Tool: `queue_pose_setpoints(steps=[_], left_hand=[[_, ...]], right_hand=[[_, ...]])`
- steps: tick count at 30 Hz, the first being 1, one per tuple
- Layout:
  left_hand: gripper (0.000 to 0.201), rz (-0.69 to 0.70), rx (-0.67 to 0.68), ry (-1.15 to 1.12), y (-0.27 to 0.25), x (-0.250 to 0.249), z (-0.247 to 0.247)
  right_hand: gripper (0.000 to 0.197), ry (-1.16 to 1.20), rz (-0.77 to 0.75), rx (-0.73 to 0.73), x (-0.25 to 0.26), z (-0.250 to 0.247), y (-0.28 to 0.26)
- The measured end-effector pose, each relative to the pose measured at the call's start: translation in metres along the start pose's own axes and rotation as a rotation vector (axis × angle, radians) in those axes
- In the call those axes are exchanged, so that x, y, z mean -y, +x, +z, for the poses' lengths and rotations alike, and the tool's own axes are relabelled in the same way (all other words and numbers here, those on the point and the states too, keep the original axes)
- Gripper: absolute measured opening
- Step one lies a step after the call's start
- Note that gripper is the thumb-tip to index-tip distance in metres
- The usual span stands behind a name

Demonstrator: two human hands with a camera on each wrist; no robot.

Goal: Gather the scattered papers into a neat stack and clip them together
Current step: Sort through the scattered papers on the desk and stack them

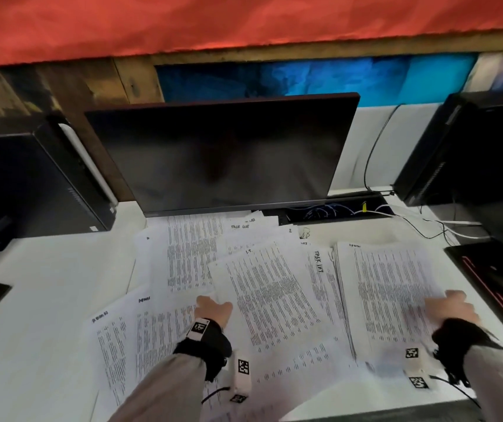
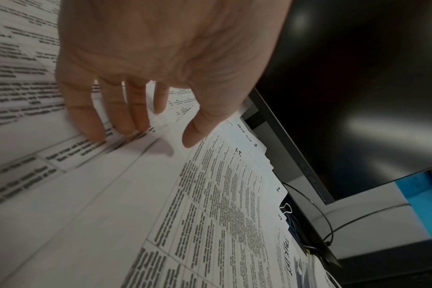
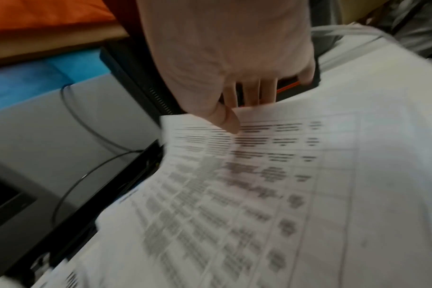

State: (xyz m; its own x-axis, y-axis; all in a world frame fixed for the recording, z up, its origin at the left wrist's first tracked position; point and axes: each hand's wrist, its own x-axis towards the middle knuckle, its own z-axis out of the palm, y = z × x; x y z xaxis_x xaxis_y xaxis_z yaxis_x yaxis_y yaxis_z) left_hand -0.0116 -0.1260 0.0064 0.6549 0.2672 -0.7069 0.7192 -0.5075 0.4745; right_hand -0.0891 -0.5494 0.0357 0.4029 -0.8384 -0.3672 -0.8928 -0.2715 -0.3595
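Observation:
Printed sheets [image 1: 268, 293] lie fanned out and overlapping on the white desk [image 1: 46, 284] in front of the monitor. A thicker stack [image 1: 390, 287] sits at the right. My left hand [image 1: 213, 303] rests on the loose sheets [image 2: 210, 214]; in the wrist view the left hand [image 2: 146, 136] has straight fingertips touching paper, thumb apart. My right hand [image 1: 448, 300] holds the stack's far right edge. In its wrist view the right hand [image 3: 237, 117] has the thumb on top of the stack's top sheet [image 3: 259, 185] and fingers under the edge. A small binder clip [image 1: 305, 233] [image 2: 285, 207] lies behind the papers.
A dark monitor [image 1: 223, 153] stands just behind the papers. Black computer towers flank it at the left [image 1: 25, 178] and right [image 1: 472, 147]. A black mouse pad with a mouse [image 1: 494, 284] lies right of the stack. A cable tray [image 1: 335, 210] with wires runs behind.

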Motion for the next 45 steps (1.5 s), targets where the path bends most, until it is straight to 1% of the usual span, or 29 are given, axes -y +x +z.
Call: queue_pose_setpoints(steps=[1, 2, 3, 4, 5, 6, 7, 8, 11, 12, 13, 14, 16, 17, 18, 20, 21, 23, 25, 26, 28, 30, 32, 34, 36, 38, 41, 43, 45], left_hand=[[0.079, -0.004, 0.001, 0.009, 0.000, 0.000, 0.000], [0.077, -0.008, 0.003, 0.027, -0.002, -0.001, 0.000], [0.075, -0.007, 0.007, 0.046, -0.003, -0.003, 0.000], [0.073, -0.007, 0.009, 0.057, -0.003, -0.004, 0.000], [0.071, -0.003, 0.009, 0.050, -0.002, -0.005, 0.001], [0.071, -0.003, 0.013, 0.025, 0.000, -0.005, 0.002], [0.072, -0.002, 0.018, -0.015, 0.001, -0.005, 0.003], [0.073, 0.001, 0.020, -0.061, 0.005, -0.004, 0.004], [0.086, 0.013, 0.061, -0.205, 0.022, 0.003, 0.010], [0.092, 0.009, 0.083, -0.276, 0.030, 0.006, 0.014], [0.094, 0.004, 0.102, -0.338, 0.034, 0.008, 0.016], [0.091, 0.004, 0.120, -0.375, 0.036, 0.008, 0.019], [0.079, 0.029, 0.100, -0.365, 0.042, 0.008, 0.023], [0.074, 0.048, 0.085, -0.356, 0.049, 0.009, 0.026], [0.075, 0.061, 0.073, -0.334, 0.059, 0.012, 0.031], [0.087, 0.036, 0.058, -0.325, 0.093, 0.024, 0.047], [0.089, 0.026, 0.053, -0.299, 0.097, 0.025, 0.049], [0.071, 0.048, 0.015, -0.238, 0.092, 0.022, 0.045], [0.050, 0.101, -0.033, -0.180, 0.055, 0.010, 0.027], [0.044, 0.126, -0.068, -0.142, 0.042, 0.008, 0.019], [0.033, 0.178, -0.152, -0.085, 0.028, 0.011, 0.003], [0.028, 0.209, -0.264, 0.046, 0.021, 0.022, -0.016], [0.034, 0.137, -0.371, 0.172, 0.020, 0.039, -0.036], [0.049, -0.030, -0.437, 0.200, 0.022, 0.059, -0.055], [0.064, -0.169, -0.455, 0.167, 0.019, 0.075, -0.068], [0.071, -0.234, -0.471, 0.124, 0.016, 0.085, -0.076], [0.078, -0.220, -0.431, 0.031, 0.016, 0.088, -0.086], [0.083, -0.201, -0.359, -0.048, 0.016, 0.086, -0.091], [0.090, -0.183, -0.285, -0.154, 0.018, 0.086, -0.094]], right_hand=[[0.063, -0.051, -0.036, -0.070, 0.010, 0.005, -0.013], [0.066, -0.073, -0.120, -0.115, 0.021, 0.013, -0.027], [0.065, -0.070, -0.230, -0.116, 0.033, 0.024, -0.039], [0.059, -0.040, -0.353, -0.067, 0.043, 0.037, -0.052], [0.052, 0.021, -0.468, 0.034, 0.053, 0.053, -0.066], [0.046, 0.081, -0.535, 0.151, 0.060, 0.068, -0.080], [0.044, 0.135, -0.563, 0.262, 0.066, 0.083, -0.091], [0.048, 0.156, -0.549, 0.336, 0.071, 0.093, -0.101], [0.068, 0.190, -0.385, 0.401, 0.080, 0.114, -0.110], [0.069, 0.219, -0.318, 0.435, 0.083, 0.116, -0.111], [0.065, 0.256, -0.277, 0.490, 0.086, 0.116, -0.112], [0.055, 0.281, -0.264, 0.537, 0.089, 0.116, -0.114], [0.028, 0.274, -0.324, 0.568, 0.093, 0.116, -0.122], [0.021, 0.259, -0.376, 0.547, 0.095, 0.116, -0.126], [0.019, 0.255, -0.425, 0.531, 0.095, 0.117, -0.130], [0.024, 0.269, -0.523, 0.535, 0.093, 0.115, -0.139], [0.029, 0.269, -0.578, 0.520, 0.090, 0.114, -0.142], [0.037, 0.281, -0.698, 0.471, 0.082, 0.111, -0.146], [0.045, 0.307, -0.758, 0.414, 0.074, 0.106, -0.146], [0.049, 0.330, -0.754, 0.380, 0.070, 0.106, -0.141], [0.052, 0.381, -0.673, 0.329, 0.066, 0.105, -0.130], [0.057, 0.414, -0.618, 0.329, 0.065, 0.104, -0.120], [0.057, 0.474, -0.597, 0.343, 0.067, 0.099, -0.114], [0.052, 0.522, -0.566, 0.347, 0.071, 0.093, -0.107], [0.044, 0.536, -0.497, 0.373, 0.074, 0.091, -0.099], [0.043, 0.548, -0.435, 0.406, 0.076, 0.093, -0.099], [0.038, 0.532, -0.335, 0.490, 0.073, 0.103, -0.103], [0.031, 0.527, -0.271, 0.520, 0.068, 0.109, -0.108], [0.023, 0.533, -0.213, 0.601, 0.062, 0.114, -0.115]])
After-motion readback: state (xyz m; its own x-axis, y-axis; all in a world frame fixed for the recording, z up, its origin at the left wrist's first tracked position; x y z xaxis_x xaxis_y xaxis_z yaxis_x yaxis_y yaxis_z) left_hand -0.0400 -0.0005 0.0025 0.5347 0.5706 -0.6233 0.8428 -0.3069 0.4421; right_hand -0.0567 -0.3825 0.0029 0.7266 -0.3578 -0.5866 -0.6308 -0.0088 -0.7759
